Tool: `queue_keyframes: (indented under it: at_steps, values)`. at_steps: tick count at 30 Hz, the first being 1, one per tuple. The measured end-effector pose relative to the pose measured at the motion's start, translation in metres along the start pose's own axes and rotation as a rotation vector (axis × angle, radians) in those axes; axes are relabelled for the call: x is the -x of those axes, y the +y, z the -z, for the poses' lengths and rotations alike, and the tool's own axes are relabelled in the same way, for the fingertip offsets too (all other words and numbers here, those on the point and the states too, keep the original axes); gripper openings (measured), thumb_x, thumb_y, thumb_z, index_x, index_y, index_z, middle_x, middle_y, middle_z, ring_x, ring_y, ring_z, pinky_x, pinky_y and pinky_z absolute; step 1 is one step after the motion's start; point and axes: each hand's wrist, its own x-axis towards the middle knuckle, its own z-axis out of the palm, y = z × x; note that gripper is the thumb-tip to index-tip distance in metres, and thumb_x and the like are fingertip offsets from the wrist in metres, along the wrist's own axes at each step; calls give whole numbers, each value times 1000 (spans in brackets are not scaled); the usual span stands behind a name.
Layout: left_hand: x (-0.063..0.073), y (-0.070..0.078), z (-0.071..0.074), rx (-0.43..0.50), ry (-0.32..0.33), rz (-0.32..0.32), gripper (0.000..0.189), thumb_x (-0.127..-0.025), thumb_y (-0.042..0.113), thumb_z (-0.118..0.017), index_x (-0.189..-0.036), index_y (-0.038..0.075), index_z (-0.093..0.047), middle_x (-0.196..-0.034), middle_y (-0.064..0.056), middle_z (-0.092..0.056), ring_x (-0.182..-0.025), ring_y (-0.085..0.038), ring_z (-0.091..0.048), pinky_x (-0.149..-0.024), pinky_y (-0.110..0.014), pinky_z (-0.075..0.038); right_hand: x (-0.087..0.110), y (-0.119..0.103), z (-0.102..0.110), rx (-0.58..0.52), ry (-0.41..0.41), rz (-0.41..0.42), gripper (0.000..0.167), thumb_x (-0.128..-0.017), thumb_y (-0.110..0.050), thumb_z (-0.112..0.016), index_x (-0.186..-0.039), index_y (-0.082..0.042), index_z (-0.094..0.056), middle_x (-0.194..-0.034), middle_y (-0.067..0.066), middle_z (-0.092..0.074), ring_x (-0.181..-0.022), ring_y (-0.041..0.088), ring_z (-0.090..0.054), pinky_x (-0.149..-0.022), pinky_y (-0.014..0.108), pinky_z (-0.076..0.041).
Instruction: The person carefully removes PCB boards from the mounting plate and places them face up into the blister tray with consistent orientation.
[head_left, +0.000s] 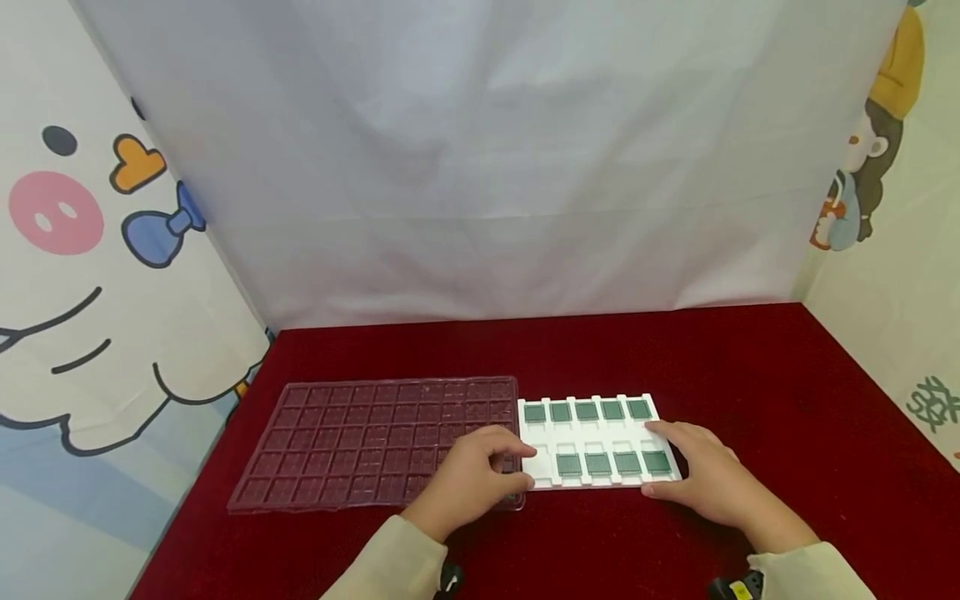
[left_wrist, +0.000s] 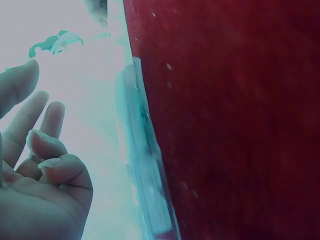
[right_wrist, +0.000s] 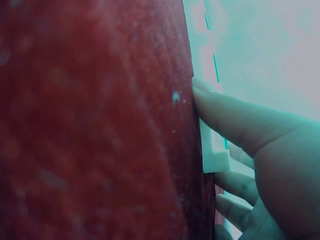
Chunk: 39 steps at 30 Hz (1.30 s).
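Note:
A white tray (head_left: 573,434) lies on the red tabletop, with two rows of slots. Green ribbed rectangular pieces (head_left: 597,463) fill most slots; the front left slot is bare. My right hand (head_left: 705,471) holds the tray's right end, index finger at the side edge and thumb at the front corner. In the right wrist view the thumb (right_wrist: 225,112) lies along the tray's edge. At the left end is my left hand (head_left: 476,475), thumb and index finger parted close to the bare slot. Its other fingers (left_wrist: 65,177) curl loosely with nothing held in the left wrist view.
A large clear plastic tray (head_left: 360,442) with a grid of compartments lies left of the white tray, its right edge against it and partly under my left hand. Red cloth (head_left: 787,400) covers the table. A white curtain (head_left: 525,167) hangs behind, with printed panels at both sides.

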Motion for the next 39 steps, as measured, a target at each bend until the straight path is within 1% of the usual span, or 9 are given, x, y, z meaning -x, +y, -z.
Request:
queue_keyframes:
  at_steps: [3,9,15,18,23,26,29,34,39]
  values:
    - [-2,3,-4,14,2,-12,28,-81,8,-85,-109,9,-80,-94,-6,-66,-69,-7,-46,-65,-25,-44,0,0,0,0,4,4,92,-76,-49,-89,-148,-5,-53,-145,28,-51,-133,50,-42,-99,74,-35]
    - [-7,8,-11,-4,24,-25,26,-81,8,-85,-106,10,-81,-97,-3,-68,-66,-5,-47,-64,-24,-45,0,1,-1,1,4,9,92,-75,-49,-90,-147,-5,-53,-145,28,-51,-133,50,-42,-99,73,-36]
    - [-13,16,-16,1,13,-15,25,-81,9,-84,-105,9,-81,-99,7,-66,-66,-5,-45,-63,-23,-44,-1,1,-2,-2,-13,-6,93,-76,-49,-89,-149,-5,-51,-146,28,-50,-133,50,-42,-100,74,-35]
    - [-16,18,-18,11,-6,1,25,-82,11,-84,-107,11,-81,-98,6,-66,-67,-6,-45,-63,-24,-44,-1,1,-1,-4,-18,-12,93,-77,-49,-89,-149,-5,-51,-147,28,-49,-134,50,-41,-100,74,-34]
    - [-22,22,-21,81,-25,34,25,-85,15,-84,-109,13,-80,-99,-2,-66,-65,-8,-44,-61,-25,-44,-1,1,0,-1,-20,-7,93,-77,-49,-89,-149,-5,-51,-147,28,-49,-134,51,-41,-100,73,-35]
    - [-24,24,-23,103,-26,32,24,-85,14,-84,-109,11,-80,-99,-6,-66,-66,-9,-44,-60,-25,-43,-1,0,0,0,-24,-8,93,-77,-49,-89,-149,-5,-50,-147,29,-49,-134,51,-41,-100,74,-35]
    - [-26,25,-25,113,-27,35,24,-85,13,-84,-109,10,-80,-99,-8,-66,-65,-8,-43,-58,-24,-42,-2,-1,0,2,-23,-8,93,-76,-49,-89,-149,-5,-51,-147,28,-49,-134,51,-41,-101,74,-34]
    - [-29,25,-29,185,-35,73,24,-85,14,-84,-108,11,-80,-89,-4,-61,-59,-8,-41,-52,-24,-41,-3,0,0,8,-19,-4,93,-76,-49,-89,-149,-5,-51,-146,29,-50,-133,51,-42,-100,73,-35]
    - [-31,26,-35,242,-32,85,24,-84,13,-84,-107,10,-81,-81,-1,-57,-58,-7,-41,-53,-23,-39,-2,1,0,-2,-25,-4,93,-76,-50,-89,-149,-5,-51,-146,29,-50,-133,51,-41,-100,74,-35]
